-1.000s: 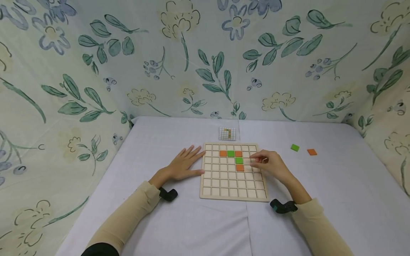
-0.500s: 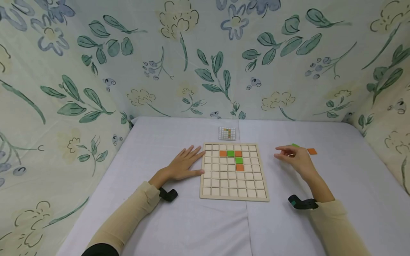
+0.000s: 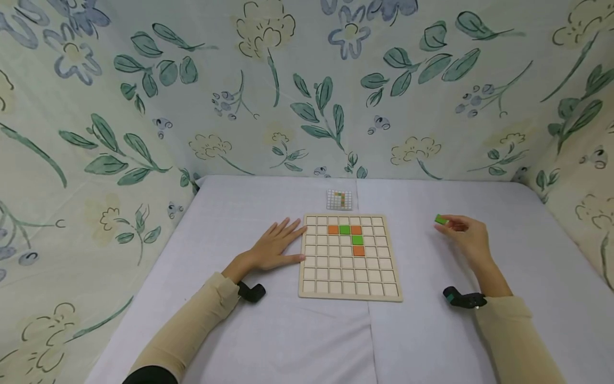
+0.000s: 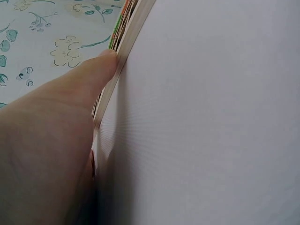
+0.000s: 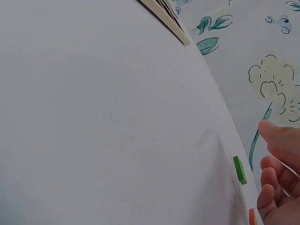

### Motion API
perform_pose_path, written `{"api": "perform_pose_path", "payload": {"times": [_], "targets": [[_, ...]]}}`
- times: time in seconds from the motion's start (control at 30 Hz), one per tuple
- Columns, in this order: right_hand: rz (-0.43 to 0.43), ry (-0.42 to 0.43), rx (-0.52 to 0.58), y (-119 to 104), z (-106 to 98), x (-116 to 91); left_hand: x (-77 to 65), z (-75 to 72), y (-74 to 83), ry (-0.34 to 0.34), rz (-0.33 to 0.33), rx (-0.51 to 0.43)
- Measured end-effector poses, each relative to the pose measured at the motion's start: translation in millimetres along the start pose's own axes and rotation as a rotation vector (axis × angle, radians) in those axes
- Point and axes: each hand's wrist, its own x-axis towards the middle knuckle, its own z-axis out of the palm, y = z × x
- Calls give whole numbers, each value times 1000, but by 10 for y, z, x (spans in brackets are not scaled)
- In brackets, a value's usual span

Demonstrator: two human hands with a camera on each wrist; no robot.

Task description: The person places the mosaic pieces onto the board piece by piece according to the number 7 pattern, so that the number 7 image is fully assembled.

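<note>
My right hand (image 3: 467, 237) pinches a green square tile (image 3: 440, 219) between thumb and forefinger at the right of the table. In the right wrist view that green tile (image 5: 239, 169) shows beside the curled fingers, with an orange tile (image 5: 252, 216) below it; the hand hides the orange one in the head view. A wooden grid board (image 3: 350, 272) lies mid-table, bearing a row of orange, green, orange, then green and orange running down from its right end. Flat with fingers spread, my left hand (image 3: 273, 250) rests on the cloth, its fingertips and thumb (image 4: 105, 61) touching the board's left edge.
A small card (image 3: 339, 199) printed with a grid pattern lies just behind the board. White cloth (image 3: 230, 208) covers the table. Floral fabric (image 3: 307, 106) hangs behind it and at both sides.
My right hand has moved right from above the board to the loose tiles, and its fingertips have closed on the green tile. The left hand has stayed put.
</note>
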Motion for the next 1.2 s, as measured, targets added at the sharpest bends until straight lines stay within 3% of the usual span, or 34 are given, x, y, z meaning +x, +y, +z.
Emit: {"api": "perform_pose_path", "payload": {"times": [0.53,0.93,1.2], "targets": [[76,64,37,133,22,131,12,4,5,-2,-4,0],[179,92,-45,164,98,219,24,27,-23,-1,-3,16],[172,91,-80,172,137,231,15,13,-10,-3,-4,13]]}}
